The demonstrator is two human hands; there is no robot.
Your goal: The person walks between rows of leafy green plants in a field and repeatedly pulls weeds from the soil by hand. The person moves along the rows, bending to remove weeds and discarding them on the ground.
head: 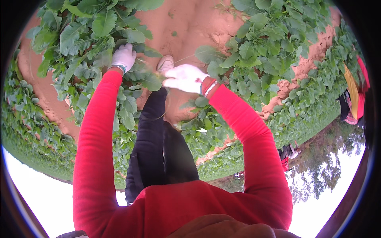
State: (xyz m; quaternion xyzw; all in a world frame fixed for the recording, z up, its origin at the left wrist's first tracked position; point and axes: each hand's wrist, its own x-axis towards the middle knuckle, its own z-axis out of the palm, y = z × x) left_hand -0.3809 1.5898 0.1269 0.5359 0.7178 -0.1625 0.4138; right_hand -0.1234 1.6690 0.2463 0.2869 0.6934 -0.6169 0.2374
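Observation:
My left hand (124, 58), in a white glove, reaches in among broad green leaves of the row of leafy crop plants (102, 23); its fingertips are partly hidden by foliage, so its grip cannot be told. My right hand (186, 78), also gloved in white with a red stain near the wrist, is over the soil path beside my shoe (165, 64). Its fingers point left and are blurred. Thin stalks or grass blades show near its fingertips; whether they are held is unclear.
A second row of leafy plants (262, 44) grows to the right of the reddish soil path (184, 26). At the far right edge stands a person (355, 92) in red and yellow clothing. Another person (287, 154) is farther off among the plants, near trees.

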